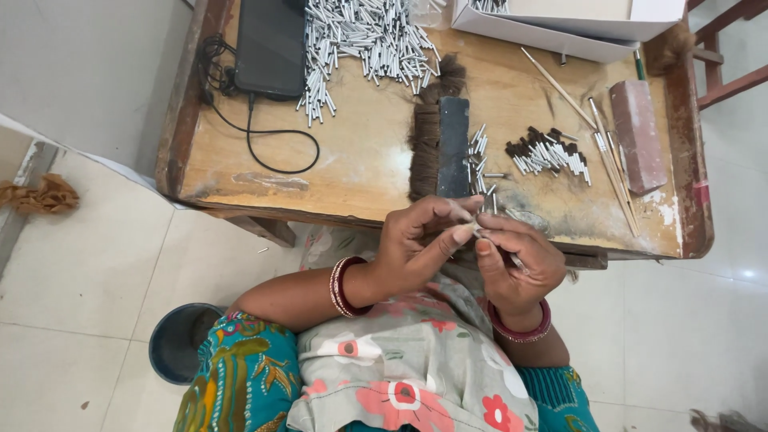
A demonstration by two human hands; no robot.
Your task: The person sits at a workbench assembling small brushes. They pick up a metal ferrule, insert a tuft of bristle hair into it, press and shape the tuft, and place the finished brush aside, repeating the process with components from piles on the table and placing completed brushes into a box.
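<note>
Left hand (416, 248) and right hand (512, 268): fingertips pressed together, pinching what seems a small metal tube (478, 232), its long axis toward 2 o'clock. Just beyond, at 12 o'clock: hair bundle (426, 144) under a dark slab (454, 148), loose tubes (484, 164), finished tufted pieces (548, 154) on the bench (360, 152).

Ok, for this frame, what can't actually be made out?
Head view only:
- What the left hand and right hand pinch: a small pale piece, mostly hidden by the fingertips.
- The white box: cut off by the top edge, contents barely visible.
- The pile of metal tubes: cut off by the top edge.
- The dark bucket: partly hidden behind the person's clothing.
- The dark tuft at the bottom right corner: cut off and blurred.
</note>
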